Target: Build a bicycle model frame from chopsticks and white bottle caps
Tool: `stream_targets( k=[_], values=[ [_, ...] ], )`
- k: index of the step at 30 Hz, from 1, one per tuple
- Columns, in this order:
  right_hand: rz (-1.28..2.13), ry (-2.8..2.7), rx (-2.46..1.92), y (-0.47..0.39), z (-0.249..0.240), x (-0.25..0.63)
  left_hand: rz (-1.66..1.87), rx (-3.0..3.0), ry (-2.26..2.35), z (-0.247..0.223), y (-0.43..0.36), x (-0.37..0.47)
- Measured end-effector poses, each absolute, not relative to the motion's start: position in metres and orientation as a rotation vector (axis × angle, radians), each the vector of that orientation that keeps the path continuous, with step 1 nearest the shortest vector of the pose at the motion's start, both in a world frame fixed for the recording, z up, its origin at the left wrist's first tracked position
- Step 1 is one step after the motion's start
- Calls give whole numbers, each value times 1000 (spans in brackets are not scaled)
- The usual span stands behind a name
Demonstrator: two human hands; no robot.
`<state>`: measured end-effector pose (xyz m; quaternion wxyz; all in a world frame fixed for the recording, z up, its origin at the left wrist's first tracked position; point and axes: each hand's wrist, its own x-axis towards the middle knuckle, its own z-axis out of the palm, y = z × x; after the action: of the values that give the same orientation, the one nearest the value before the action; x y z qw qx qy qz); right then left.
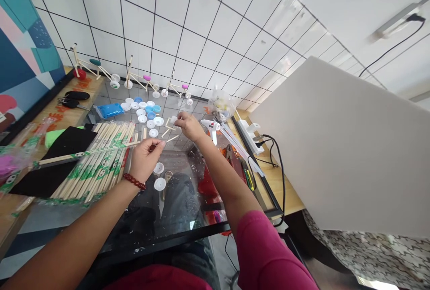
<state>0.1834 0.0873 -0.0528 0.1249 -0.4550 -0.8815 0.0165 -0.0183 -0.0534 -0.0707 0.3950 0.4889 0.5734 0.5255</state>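
Observation:
My left hand (145, 159), with a red bead bracelet at the wrist, pinches a short thin wooden stick (172, 138) between thumb and finger. Beyond and to the right, my right hand (188, 126) is closed at a small whitish piece (174, 119); its exact shape is unclear. Short cut sticks (165, 132) lie on the glass just below that hand. White and blue bottle caps (142, 119) are grouped left of my right hand. Two white caps (160, 184) lie nearer to me. A white glue gun (211, 127) stands right of my right hand.
Wrapped chopsticks (101, 160) and black sheets (70, 149) cover the left side. Small stick-and-cap models (136, 77) stand along the tiled wall. Glue sticks (240, 144), a yellow-green cutter (249, 179), a power strip (250, 135) and cables are at the right. A blue packet (110, 110) lies behind the chopsticks.

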Motion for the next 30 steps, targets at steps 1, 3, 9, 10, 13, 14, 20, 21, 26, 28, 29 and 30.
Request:
stream_targets(
  k=[1,3,9,10,13,14,20,21,26,28,29,30],
  values=[
    [90,-2512,-1317,88,-54,184,1331,1242,1453,-70,-53,-18],
    [192,-2381,-1278,90,-56,185,1327,1248,1453,-70,-53,-18],
    [536,-1877,-1395,101,-61,173,1315,1267,1456,-68,-54,-19],
    [597,-1794,-1422,104,-61,170,1311,1267,1454,-68,-54,-19],
    [727,-1627,-1451,110,-64,163,1310,1269,1449,-68,-55,-19],
    [745,-1600,-1457,112,-66,161,1312,1268,1448,-68,-55,-19],
    [774,-1575,-1482,116,-73,160,1327,1254,1432,-69,-54,-19],
    [779,-1573,-1482,117,-73,160,1324,1258,1432,-69,-54,-19],
    [790,-1568,-1484,115,-73,161,1308,1274,1441,-67,-55,-19],
    [787,-1567,-1490,114,-73,161,1311,1273,1438,-67,-56,-19],
    [786,-1566,-1496,113,-73,161,1312,1273,1435,-67,-56,-20],
    [785,-1564,-1502,113,-73,160,1314,1273,1433,-67,-56,-20]
  ],
)
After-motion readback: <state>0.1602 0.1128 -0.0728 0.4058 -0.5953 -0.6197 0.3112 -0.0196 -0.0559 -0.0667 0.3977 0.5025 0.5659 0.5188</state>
